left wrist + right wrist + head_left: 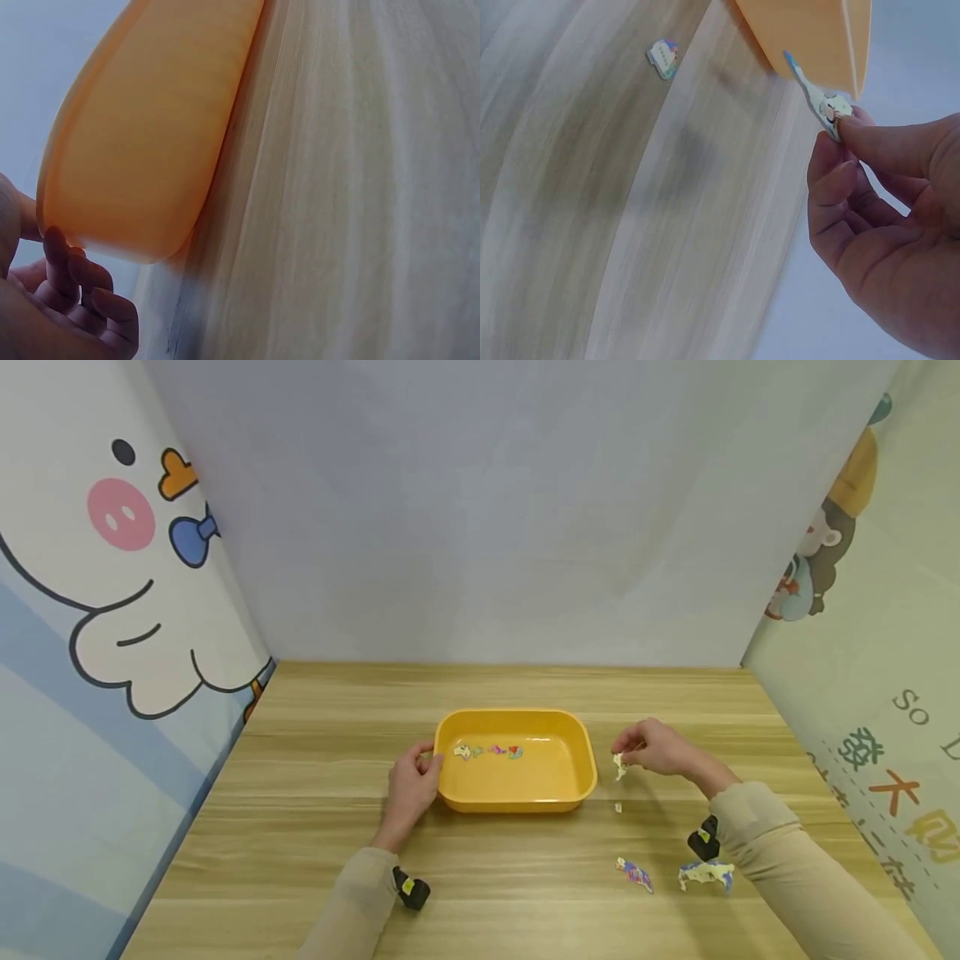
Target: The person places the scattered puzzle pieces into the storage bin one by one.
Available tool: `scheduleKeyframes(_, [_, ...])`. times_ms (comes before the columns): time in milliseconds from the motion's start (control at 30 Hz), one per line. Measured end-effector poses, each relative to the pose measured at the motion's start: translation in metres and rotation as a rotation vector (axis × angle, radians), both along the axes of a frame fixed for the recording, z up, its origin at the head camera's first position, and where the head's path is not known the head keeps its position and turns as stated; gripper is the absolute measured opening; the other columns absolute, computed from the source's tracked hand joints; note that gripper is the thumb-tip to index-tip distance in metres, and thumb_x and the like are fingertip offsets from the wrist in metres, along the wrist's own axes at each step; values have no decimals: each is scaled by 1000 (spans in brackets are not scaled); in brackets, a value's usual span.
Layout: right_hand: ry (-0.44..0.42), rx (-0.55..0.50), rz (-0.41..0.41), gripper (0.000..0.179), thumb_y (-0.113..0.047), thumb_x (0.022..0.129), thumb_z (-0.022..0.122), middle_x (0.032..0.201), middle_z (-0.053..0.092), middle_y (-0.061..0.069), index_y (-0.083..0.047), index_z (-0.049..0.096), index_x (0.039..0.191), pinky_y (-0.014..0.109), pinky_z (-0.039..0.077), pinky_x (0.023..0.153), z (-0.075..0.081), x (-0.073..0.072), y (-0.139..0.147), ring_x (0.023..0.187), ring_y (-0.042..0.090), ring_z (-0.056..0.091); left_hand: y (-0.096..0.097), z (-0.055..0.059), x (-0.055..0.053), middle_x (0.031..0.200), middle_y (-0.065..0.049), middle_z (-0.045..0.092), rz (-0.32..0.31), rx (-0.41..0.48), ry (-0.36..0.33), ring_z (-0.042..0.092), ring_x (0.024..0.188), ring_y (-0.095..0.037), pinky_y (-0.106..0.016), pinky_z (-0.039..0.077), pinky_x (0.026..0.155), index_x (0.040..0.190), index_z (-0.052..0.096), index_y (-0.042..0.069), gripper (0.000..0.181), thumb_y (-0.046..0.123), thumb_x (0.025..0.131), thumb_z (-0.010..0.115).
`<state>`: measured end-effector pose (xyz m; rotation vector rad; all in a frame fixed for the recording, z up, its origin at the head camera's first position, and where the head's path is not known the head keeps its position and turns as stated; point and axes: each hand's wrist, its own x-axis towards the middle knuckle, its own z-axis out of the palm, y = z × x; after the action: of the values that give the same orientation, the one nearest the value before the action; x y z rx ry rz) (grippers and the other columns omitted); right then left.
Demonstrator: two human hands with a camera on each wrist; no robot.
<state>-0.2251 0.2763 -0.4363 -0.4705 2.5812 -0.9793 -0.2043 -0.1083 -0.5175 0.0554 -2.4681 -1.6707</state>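
Observation:
A yellow plastic tray (517, 789) stands on the table, with several small colourful flat cut-outs lying in a row inside it. My left hand (413, 785) grips its left end, thumb at the rim and fingers curled outside, as the left wrist view also shows. Just off the tray's right side, my right hand (660, 747) pinches a pale, irregular flat cut-out (826, 105) between thumb and fingers, above the table. Below that hand lies a tiny cut-out piece (618, 807). Nearer the front are a purple-and-red cut-out (635, 874) and a larger cream-and-blue one (707, 874).
The wood-grain table (315, 827) carries all of this. A plain pale curtain (480, 527) hangs behind it, and printed cloths with cartoon figures flank both sides. Black wrist cameras (411, 889) sit at both sleeves.

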Motion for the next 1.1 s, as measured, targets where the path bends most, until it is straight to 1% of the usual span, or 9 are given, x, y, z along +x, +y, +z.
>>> scheduleKeyframes(67, [5,-5,6,12,4,88,60,86,65,8,7,66,98,33,48,60,0,-1,-2,75,30,57,0,0,1,59,-1,45,4,-1,-2,41,49,-13,-22,33,44,110,65,-2,24,10,90,63])
scheduleKeyframes(233, [12,-7,6,12,4,89,60,86,65,7,7,66,99,34,48,59,3,-6,-7,72,24,57,1,0,2,59,-1,45,-6,0,-14,41,49,-13,-23,33,43,110,65,-2,23,10,90,63])
scheduleKeyframes(433, [9,-22,19,11,2,90,60,87,66,7,3,67,99,33,47,59,7,-12,-17,72,20,56,3,1,0,58,0,44,-6,14,1,40,48,-11,-22,32,43,109,66,-2,22,9,90,63])
scheduleKeyframes(600, [6,-28,34,12,2,91,59,88,66,8,4,67,99,32,47,58,10,-14,-23,71,18,55,2,1,-2,57,0,43,-3,18,10,40,47,-11,-22,32,43,109,65,-3,22,9,90,63])
scheduleKeyframes(733, [11,-21,42,12,2,91,60,89,66,9,4,67,100,32,47,59,13,-15,-23,72,18,55,2,1,-2,58,0,43,-5,14,6,40,48,-11,-22,32,43,109,65,-3,22,9,90,63])
scheduleKeyframes(900, [30,0,41,12,3,90,60,91,66,10,5,67,99,34,46,62,16,-15,-22,77,21,57,2,2,-1,58,0,43,-8,8,2,39,47,-9,-22,32,43,110,65,-3,23,9,90,62])
scheduleKeyframes(1000, [21,3,31,12,3,90,60,90,66,10,5,67,99,34,46,63,18,-16,-23,78,23,57,1,1,0,58,1,43,-6,3,2,39,47,-9,-22,32,43,110,65,-3,23,9,90,62])
scheduleKeyframes(1100, [5,-5,29,12,2,90,59,89,65,9,4,67,100,34,46,63,20,-17,-24,76,23,56,1,2,0,58,1,43,-5,4,3,39,47,-10,-22,32,44,110,65,-4,23,9,91,62])
